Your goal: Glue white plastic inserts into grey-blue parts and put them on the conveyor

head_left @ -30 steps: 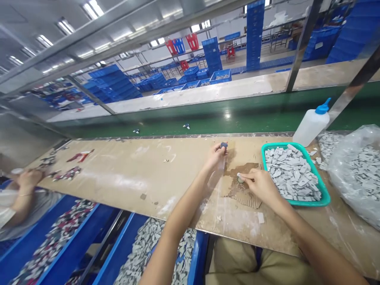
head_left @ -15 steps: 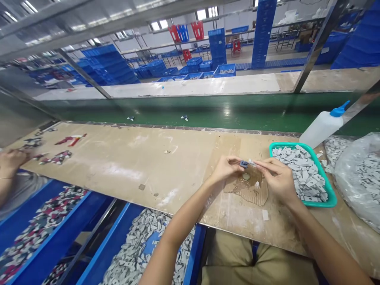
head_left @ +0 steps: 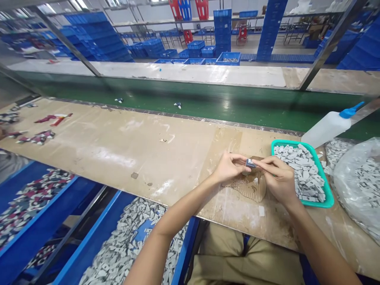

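Note:
Over the bench, my left hand [head_left: 230, 167] pinches a small dark blue plastic part [head_left: 251, 165] between thumb and fingers. A small white plastic piece [head_left: 249, 160] lies against the top of that part. My right hand [head_left: 278, 176] is closed, its thumb and fingertips meeting at the right end of the two pieces and partly covering them. Below my hands lies a stained cardboard piece [head_left: 252, 190]. Beside my right hand stands a green basket [head_left: 329, 198] full of light grey plastic pieces [head_left: 308, 168].
A white squeeze bottle [head_left: 326, 128] and a clear plastic bag [head_left: 350, 174] of grey pieces stand right. Two small parts lie on the green conveyor [head_left: 208, 99]. Blue bins [head_left: 114, 198] of parts sit below the bench's front edge. Maroon parts [head_left: 40, 136] lie far left.
The white piece has moved from beside the dark blue part onto its top, and my hands are closer together. The view has shifted; the co-worker's hand at left is mostly out of frame.

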`<action>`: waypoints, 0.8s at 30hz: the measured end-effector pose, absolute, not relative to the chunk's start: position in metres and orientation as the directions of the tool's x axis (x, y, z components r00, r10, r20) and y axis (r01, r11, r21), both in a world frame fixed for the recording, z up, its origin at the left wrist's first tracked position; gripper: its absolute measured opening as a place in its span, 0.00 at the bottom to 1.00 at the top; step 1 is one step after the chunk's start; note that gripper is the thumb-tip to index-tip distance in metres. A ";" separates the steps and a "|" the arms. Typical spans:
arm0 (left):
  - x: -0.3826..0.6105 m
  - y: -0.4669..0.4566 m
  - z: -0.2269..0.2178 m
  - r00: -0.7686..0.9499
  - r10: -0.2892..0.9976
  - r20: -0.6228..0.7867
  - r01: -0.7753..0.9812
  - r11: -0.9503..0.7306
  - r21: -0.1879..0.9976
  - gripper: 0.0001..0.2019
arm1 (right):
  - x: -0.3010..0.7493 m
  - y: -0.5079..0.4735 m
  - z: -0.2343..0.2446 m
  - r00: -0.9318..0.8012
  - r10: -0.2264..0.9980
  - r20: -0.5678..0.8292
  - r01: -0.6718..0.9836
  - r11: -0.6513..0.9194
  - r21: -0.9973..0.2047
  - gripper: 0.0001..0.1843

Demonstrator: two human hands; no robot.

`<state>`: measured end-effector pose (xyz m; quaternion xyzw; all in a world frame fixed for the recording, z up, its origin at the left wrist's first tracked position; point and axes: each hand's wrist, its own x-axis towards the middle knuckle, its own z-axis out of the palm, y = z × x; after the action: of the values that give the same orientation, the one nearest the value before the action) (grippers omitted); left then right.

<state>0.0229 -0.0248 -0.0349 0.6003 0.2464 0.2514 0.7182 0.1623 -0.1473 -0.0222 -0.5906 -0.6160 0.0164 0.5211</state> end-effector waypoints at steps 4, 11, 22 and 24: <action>0.023 -0.032 -0.033 0.717 0.697 -0.023 -0.085 0.120 0.989 0.12 | 0.160 -0.146 -0.024 0.246 0.767 0.592 0.691 0.290 -0.662 0.21; 0.023 -0.030 -0.037 0.704 0.705 -0.086 -0.041 0.161 0.986 0.13 | 0.154 -0.142 -0.030 0.276 0.794 0.542 0.668 0.247 -0.702 0.16; 0.023 -0.013 -0.045 0.827 0.497 -0.262 -0.031 0.507 0.862 0.28 | 0.176 -0.145 -0.023 0.479 0.812 0.333 0.589 -0.017 -0.808 0.19; 0.021 -0.006 -0.046 0.840 0.480 -0.252 -0.101 0.596 0.796 0.31 | 0.187 -0.149 -0.017 0.568 0.724 0.392 0.611 -0.052 -0.790 0.20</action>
<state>0.0209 -0.0062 -0.0456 0.4168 0.2271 0.1680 0.8640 0.1874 -0.1491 -0.0169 -0.7233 -0.4613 0.0551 0.5109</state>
